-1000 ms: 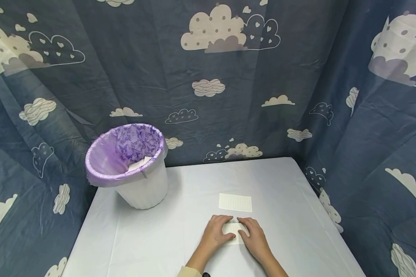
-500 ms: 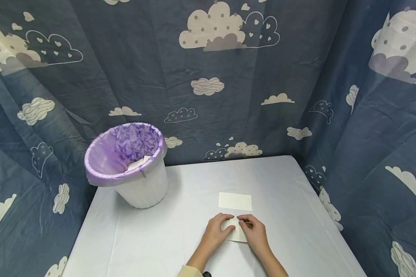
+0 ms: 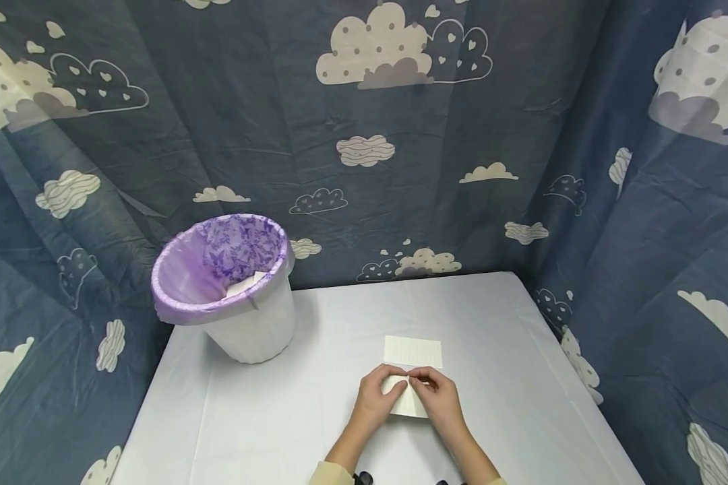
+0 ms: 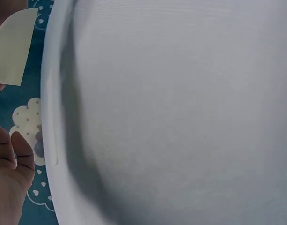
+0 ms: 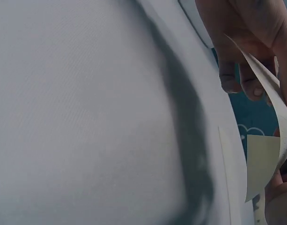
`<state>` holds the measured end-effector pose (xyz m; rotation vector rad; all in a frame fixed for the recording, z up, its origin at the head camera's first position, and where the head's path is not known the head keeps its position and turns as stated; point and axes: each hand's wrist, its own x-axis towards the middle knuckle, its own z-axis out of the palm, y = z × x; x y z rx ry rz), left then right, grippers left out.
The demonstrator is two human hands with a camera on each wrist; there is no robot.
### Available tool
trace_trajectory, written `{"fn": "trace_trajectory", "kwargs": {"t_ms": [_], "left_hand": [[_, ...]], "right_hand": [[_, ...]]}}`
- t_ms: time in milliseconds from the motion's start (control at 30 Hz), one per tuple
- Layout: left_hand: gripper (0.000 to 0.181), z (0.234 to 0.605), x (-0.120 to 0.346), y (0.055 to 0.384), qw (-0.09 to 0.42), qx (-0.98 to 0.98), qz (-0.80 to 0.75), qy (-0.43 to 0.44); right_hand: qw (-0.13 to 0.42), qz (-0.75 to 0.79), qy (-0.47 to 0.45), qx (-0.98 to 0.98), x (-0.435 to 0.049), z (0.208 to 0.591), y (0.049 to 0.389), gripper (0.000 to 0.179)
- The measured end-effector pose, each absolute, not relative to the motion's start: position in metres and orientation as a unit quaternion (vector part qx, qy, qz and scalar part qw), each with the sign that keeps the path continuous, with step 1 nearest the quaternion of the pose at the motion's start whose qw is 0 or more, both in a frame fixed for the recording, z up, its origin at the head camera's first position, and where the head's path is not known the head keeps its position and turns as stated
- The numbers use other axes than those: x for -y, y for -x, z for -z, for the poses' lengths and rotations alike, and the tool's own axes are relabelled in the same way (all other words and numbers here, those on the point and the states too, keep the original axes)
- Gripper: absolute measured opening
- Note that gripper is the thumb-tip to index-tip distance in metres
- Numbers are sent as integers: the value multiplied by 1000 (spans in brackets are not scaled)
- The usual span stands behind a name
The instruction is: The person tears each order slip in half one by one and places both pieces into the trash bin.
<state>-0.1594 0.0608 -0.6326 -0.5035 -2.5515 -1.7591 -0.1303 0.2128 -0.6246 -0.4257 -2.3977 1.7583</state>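
Both hands pinch the top edge of a small off-white sheet of paper [image 3: 409, 405], lifted off the white table. The left hand [image 3: 371, 402] has its fingertips at the middle of that edge, its thumb over the paper. Close beside it, fingertips almost meeting, is the right hand [image 3: 441, 403]. In the right wrist view the paper bends: a curved flap [image 5: 269, 89] overlaps a flatter part [image 5: 262, 161]. Some of the sheet is hidden behind the fingers. Just beyond the hands, a second lined sheet [image 3: 412, 351] lies flat on the table.
A white bin [image 3: 255, 337] with a purple bag liner [image 3: 182, 269] stands at the table's back left, pieces of paper [image 3: 243, 285] inside. Behind the table [image 3: 267, 417] and along its sides hangs dark blue cloud-print cloth [image 3: 267, 135].
Both hands have moved slightly away from the person with the paper. It has risen from lying flatter to standing tilted, and the fingertips have drawn together at its top edge.
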Motion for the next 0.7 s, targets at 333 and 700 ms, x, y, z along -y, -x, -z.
{"fn": "trace_trajectory", "kwargs": {"t_ms": [333, 700], "left_hand": [[6, 618, -54, 163, -53, 777, 622, 80], [7, 600, -42, 167, -47, 744, 666, 38]], "right_hand": [[53, -587, 135, 797, -203, 608, 136, 6], [78, -588, 73, 802, -193, 588, 145, 7]]}}
